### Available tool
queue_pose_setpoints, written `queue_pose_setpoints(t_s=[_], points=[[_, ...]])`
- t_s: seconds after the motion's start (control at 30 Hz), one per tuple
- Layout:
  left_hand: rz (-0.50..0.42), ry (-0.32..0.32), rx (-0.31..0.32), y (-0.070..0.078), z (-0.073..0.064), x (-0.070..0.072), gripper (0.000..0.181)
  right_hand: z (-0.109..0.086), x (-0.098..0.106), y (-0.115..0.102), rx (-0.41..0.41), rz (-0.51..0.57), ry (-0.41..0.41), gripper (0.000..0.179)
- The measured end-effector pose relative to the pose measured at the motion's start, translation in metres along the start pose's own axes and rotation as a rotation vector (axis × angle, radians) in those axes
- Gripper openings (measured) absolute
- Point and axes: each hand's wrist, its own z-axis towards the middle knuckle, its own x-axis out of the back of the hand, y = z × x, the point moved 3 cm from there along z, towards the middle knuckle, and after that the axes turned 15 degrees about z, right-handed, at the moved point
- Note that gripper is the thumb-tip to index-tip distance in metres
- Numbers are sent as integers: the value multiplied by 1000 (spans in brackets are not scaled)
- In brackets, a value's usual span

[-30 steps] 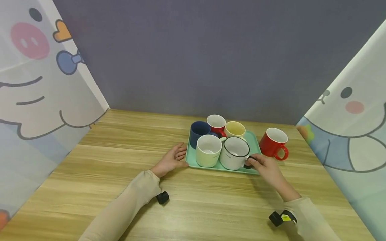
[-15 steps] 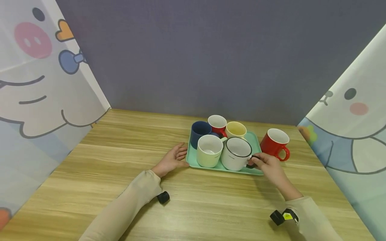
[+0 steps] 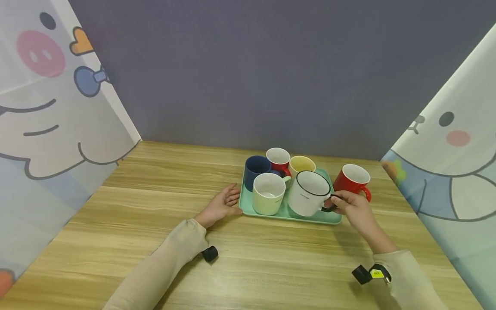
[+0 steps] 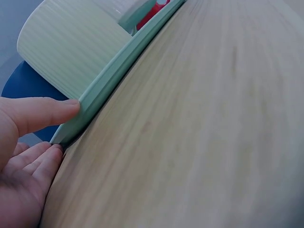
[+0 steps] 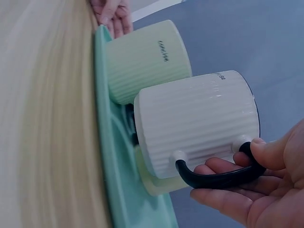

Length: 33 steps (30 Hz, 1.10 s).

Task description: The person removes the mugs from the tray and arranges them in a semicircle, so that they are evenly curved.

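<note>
My right hand [image 3: 357,212] grips the black handle of a white mug [image 3: 304,199] with a dark rim. In the right wrist view the white mug [image 5: 194,123] hangs tilted, its base lifted off the mint-green tray [image 5: 108,156]. My left hand [image 3: 218,207] lies at the tray's [image 3: 329,219] left front corner, fingers extended. In the left wrist view the thumb [image 4: 52,111] touches the tray rim [image 4: 102,95], with the fingertips low against its corner. A pale green mug [image 3: 266,201] stands on the tray, left of the white one.
Behind on the tray stand a navy mug [image 3: 253,174], a red mug with a white inside [image 3: 277,161] and a yellow mug [image 3: 302,163]. Another red mug [image 3: 346,183] stands on the wooden table [image 3: 248,267] to the tray's right. A grey panel [image 3: 248,77] closes off the back.
The white mug has risen off the tray and shifted slightly right, held by my right hand, and it tilts more. My left hand has stayed at the tray's corner.
</note>
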Motion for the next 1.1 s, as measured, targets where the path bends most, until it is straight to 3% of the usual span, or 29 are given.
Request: queue_pose_setpoints(t_s=[0.53,0.73,1.1], points=[[-3,-6,-14,-4,0,2,97,7,19,-24,54,118,-28,28],[-6,-5,-22,-4,1,1,96,8,30,-29,25,64,-22,30],[3,10,-15,2,-2,0,96,14,51,-39,123,177,16,18]])
